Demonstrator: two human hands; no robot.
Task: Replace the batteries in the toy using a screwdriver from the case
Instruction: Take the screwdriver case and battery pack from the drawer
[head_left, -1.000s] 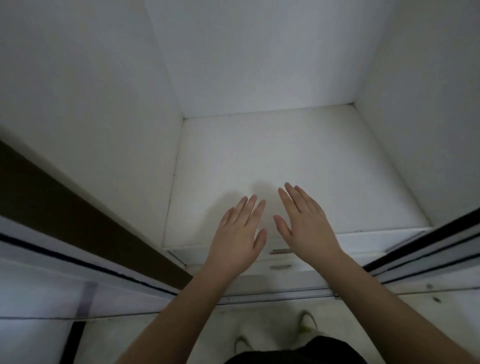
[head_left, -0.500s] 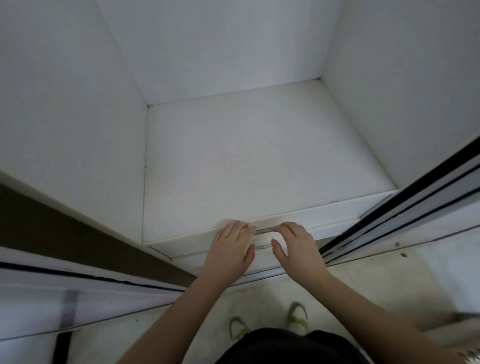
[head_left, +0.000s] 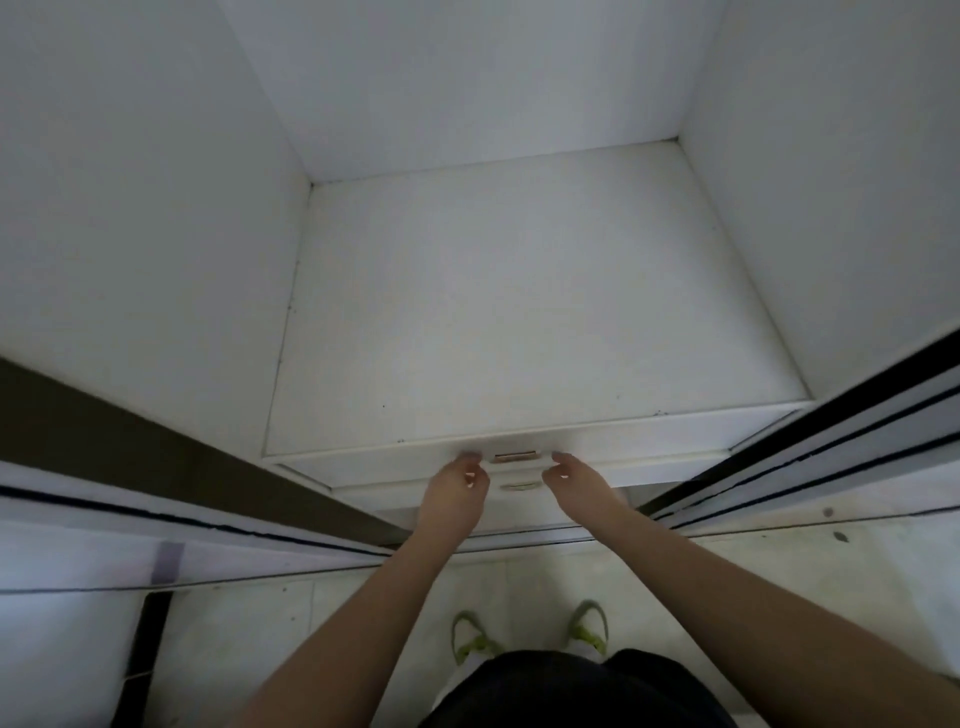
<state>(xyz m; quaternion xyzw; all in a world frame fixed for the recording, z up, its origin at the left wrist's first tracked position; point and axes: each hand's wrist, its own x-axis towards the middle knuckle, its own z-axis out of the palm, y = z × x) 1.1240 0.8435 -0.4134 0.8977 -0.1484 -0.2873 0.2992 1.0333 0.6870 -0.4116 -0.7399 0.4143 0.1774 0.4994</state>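
Note:
No toy, screwdriver, case or batteries show in this view. I look down into a white closet with a bare shelf top (head_left: 519, 312) over a stack of drawers. The top drawer front (head_left: 649, 460) carries a small metal handle (head_left: 514, 457). My left hand (head_left: 457, 486) and my right hand (head_left: 576, 478) sit on either side of that handle. Their fingers are curled, with the fingertips hooked on the drawer front's upper edge. A second drawer handle (head_left: 519, 486) shows just below, between the two hands.
White closet walls enclose the shelf on the left, back and right. Dark sliding-door tracks (head_left: 779, 467) run diagonally on both sides of the opening. My shoes (head_left: 587, 631) stand on the pale tiled floor below.
Both hands drew back from lying flat on the shelf top to the drawer's front edge and curled their fingers there. They now sit slightly further apart, uncovering the handle.

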